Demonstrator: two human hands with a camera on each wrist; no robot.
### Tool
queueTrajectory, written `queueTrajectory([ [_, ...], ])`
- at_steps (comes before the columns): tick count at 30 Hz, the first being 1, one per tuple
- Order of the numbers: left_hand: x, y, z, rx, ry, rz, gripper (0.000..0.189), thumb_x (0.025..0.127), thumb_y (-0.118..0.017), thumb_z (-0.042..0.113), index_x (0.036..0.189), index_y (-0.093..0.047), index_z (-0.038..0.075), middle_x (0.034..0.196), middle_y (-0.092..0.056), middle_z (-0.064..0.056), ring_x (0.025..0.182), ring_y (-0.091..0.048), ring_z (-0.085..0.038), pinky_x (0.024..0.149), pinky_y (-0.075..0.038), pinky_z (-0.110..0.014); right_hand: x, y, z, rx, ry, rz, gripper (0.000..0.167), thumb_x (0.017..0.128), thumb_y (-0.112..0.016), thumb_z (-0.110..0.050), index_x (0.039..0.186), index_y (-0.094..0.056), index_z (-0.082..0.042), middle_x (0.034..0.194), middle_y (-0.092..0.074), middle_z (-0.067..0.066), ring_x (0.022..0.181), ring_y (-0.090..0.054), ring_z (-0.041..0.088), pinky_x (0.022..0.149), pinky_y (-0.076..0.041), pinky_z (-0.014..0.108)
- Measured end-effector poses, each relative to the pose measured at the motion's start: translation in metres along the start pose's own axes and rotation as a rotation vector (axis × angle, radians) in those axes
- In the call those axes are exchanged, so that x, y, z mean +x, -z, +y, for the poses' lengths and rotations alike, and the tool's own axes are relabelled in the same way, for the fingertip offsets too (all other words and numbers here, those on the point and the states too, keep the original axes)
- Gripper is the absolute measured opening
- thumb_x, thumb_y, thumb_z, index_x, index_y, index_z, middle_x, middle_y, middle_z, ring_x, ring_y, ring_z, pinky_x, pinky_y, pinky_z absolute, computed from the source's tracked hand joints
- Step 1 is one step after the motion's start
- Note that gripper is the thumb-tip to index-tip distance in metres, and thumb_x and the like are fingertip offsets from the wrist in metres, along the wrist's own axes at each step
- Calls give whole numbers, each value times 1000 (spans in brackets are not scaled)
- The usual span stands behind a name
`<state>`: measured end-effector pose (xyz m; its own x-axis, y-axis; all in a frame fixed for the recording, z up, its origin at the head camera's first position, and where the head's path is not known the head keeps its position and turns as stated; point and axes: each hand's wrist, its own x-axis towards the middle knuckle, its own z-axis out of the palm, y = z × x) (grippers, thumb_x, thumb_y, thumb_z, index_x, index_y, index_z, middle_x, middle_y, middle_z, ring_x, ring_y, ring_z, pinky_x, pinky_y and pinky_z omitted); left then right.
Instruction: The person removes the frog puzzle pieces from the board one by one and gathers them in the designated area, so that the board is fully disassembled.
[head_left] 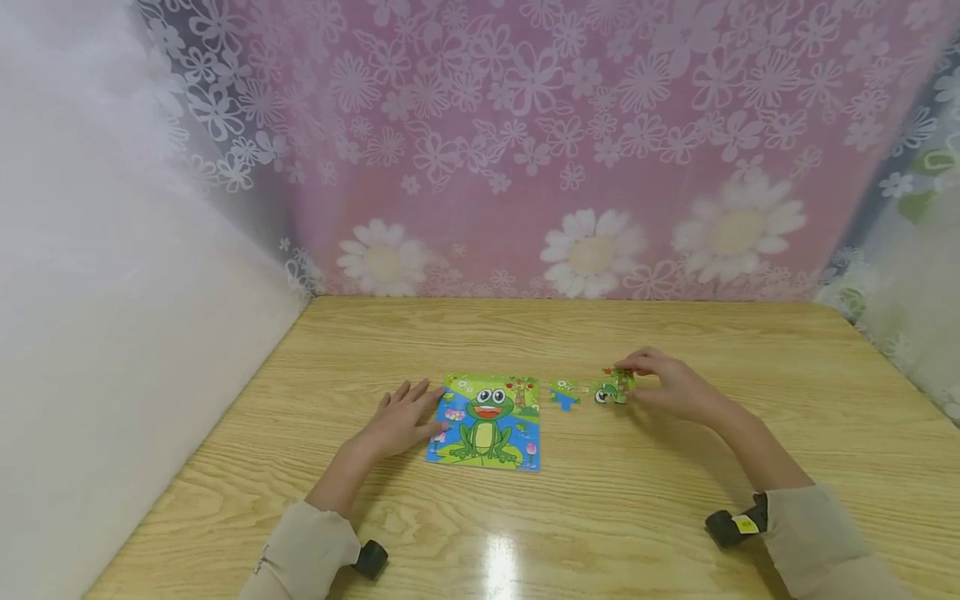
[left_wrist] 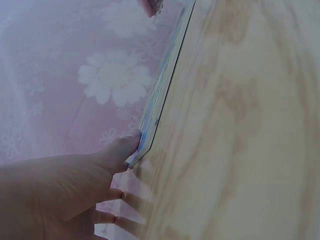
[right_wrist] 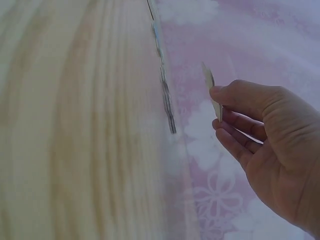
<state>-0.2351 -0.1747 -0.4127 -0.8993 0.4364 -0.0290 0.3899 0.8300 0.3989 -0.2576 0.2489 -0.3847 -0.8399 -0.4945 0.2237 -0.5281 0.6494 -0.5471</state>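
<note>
A square frog puzzle board (head_left: 486, 437) lies flat on the wooden table. My left hand (head_left: 400, 421) rests at its left side with fingers spread. In the left wrist view the left thumb (left_wrist: 127, 147) touches the near corner of the board's edge (left_wrist: 167, 92). To the right of the board, my right hand (head_left: 678, 390) pinches a puzzle piece (right_wrist: 209, 80) between thumb and fingers, raised off the table in the right wrist view. Just left of that hand lie a green piece with a frog eye (head_left: 606, 394) and a blue-and-green puzzle piece (head_left: 565, 394).
The wood-grained table (head_left: 600, 500) stretches around the puzzle. A pink flowered cloth (head_left: 480, 192) hangs along its back edge. A white wall (head_left: 150, 292) runs along the left side. Each wrist carries a small black camera, such as the right one (head_left: 727, 528).
</note>
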Motion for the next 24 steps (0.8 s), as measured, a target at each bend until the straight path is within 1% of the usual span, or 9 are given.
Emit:
queueTrajectory([
  [9, -1, 0, 1, -8, 1, 7, 64, 91, -55, 41, 144, -33, 12, 148, -19, -19, 134, -7, -43, 101, -5, -62, -19, 11, 22, -8, -22, 32, 39, 83, -66, -4, 121, -57, 3, 116, -49, 16, 104, -49, 36, 83, -43, 51],
  [14, -1, 1, 2, -11, -2, -4, 64, 91, -55, 41, 144, -33, 12, 148, -19, -20, 134, -7, -43, 101, -5, -62, -29, 13, 28, 19, -53, 30, 36, 84, -67, -8, 118, -59, 1, 113, -50, 15, 104, -49, 38, 78, -44, 49],
  [17, -1, 2, 3, -16, 3, -6, 64, 91, -55, 41, 144, -33, 12, 148, -19, -19, 134, -7, -42, 102, -5, -61, -31, 13, 33, 29, -76, 19, 34, 85, -67, -9, 118, -60, -1, 114, -50, 15, 104, -49, 38, 77, -44, 49],
  [20, 0, 1, 2, -9, 9, -1, 64, 91, -55, 42, 144, -33, 12, 148, -20, -19, 134, -7, -42, 102, -5, -61, -32, 12, 39, 21, -90, 12, 32, 84, -67, -9, 116, -61, -2, 114, -50, 14, 104, -49, 38, 79, -44, 50],
  [24, 0, 0, 0, -5, 5, 3, 64, 91, -54, 42, 144, -33, 12, 148, -20, -19, 134, -7, -42, 101, -5, -61, -31, 10, 48, 29, -93, 0, 31, 83, -68, -6, 113, -63, -2, 113, -51, 14, 103, -50, 37, 82, -46, 48],
])
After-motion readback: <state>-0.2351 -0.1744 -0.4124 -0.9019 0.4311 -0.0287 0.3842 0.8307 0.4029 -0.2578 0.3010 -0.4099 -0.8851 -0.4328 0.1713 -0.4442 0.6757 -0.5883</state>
